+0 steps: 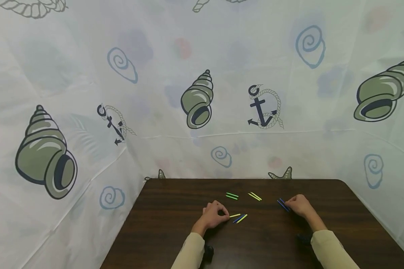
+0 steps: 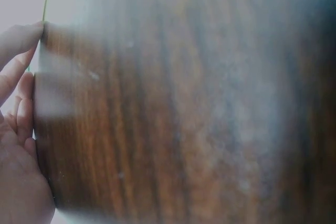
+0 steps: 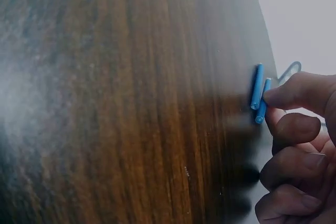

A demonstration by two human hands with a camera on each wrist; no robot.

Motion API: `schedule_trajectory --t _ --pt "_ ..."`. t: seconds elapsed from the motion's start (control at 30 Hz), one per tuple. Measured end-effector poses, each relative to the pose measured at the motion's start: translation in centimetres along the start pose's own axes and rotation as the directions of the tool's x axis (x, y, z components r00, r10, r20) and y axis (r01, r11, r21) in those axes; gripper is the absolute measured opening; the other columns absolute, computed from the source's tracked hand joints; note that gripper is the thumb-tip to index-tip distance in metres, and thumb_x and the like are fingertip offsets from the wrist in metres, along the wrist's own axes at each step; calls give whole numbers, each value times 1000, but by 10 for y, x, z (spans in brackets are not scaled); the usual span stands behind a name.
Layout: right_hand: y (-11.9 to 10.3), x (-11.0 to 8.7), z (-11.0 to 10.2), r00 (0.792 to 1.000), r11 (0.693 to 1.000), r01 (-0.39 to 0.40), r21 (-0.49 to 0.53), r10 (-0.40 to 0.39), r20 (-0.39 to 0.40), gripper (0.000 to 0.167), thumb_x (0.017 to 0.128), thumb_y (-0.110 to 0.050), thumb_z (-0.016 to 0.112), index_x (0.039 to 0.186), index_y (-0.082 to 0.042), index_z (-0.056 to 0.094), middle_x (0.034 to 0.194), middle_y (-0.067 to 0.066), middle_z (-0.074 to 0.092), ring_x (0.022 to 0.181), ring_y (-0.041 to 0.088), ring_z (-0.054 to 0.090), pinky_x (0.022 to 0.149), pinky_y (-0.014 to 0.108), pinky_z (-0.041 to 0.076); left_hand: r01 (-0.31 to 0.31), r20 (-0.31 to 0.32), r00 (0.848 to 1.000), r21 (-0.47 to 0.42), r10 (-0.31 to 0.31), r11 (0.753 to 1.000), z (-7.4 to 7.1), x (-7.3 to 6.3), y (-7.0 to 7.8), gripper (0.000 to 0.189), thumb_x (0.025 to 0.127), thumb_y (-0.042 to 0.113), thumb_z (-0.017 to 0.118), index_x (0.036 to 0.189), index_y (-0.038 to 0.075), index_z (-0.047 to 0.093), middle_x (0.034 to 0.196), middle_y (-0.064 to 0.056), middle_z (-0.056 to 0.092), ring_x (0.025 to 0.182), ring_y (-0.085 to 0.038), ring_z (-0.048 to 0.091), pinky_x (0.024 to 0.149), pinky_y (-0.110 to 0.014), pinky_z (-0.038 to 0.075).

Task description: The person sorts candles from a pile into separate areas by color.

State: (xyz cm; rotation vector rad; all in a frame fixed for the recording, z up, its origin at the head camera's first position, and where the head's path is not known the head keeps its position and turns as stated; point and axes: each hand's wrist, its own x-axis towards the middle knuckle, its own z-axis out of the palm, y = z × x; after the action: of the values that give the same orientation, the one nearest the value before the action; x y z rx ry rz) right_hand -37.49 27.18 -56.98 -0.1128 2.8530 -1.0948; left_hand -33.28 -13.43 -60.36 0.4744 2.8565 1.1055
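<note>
My left hand [image 1: 214,215] pinches the near end of a thin yellow stick [image 1: 235,215] between thumb and forefinger, close over the table. Right by its far end lie a blue stick [image 1: 239,218] and another yellow stick [image 1: 242,219], slanted side by side. On the right, thumb and forefinger of my right hand [image 1: 301,206] pinch one blue stick [image 3: 266,95]. A second blue stick [image 3: 256,86] lies beside it, nearly parallel. In the right wrist view the other fingers of that hand are curled in. The left wrist view shows the left hand only at its edge.
Two green sticks [image 1: 232,195] and two yellow sticks [image 1: 254,196] lie in pairs toward the back of the dark wooden table [image 1: 175,198]. Behind the table hangs a white cloth [image 1: 161,112] printed with shells and anchors.
</note>
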Motion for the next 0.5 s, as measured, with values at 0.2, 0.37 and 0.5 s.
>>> schedule_trajectory --t 0.2,0.37,0.5 --pt "2 -1 -1 1000 999 -7 40 7 -8 31 99 -17 69 99 13 78 94 20 73 80 25 60 68 35 48 -22 9 1000 2 22 1000 -6 -6 10 11 100 31 77 90 26 75 123 -1 59 123 -34 47 109 -64 29" --pt "7 -1 0 1000 998 -10 62 11 -19 36 102 -20 65 109 13 76 105 27 74 86 26 63 70 35 49 -31 4 1000 9 31 999 -9 -8 14 9 100 27 77 91 25 76 122 -1 59 122 -34 48 109 -64 29" --pt "8 -2 2 998 995 -23 92 29 -62 40 106 -24 61 116 12 74 118 31 71 91 28 64 71 36 49 -12 13 1000 1 12 1000 -10 -11 17 9 101 25 76 93 23 77 124 -2 59 122 -33 48 110 -64 29"
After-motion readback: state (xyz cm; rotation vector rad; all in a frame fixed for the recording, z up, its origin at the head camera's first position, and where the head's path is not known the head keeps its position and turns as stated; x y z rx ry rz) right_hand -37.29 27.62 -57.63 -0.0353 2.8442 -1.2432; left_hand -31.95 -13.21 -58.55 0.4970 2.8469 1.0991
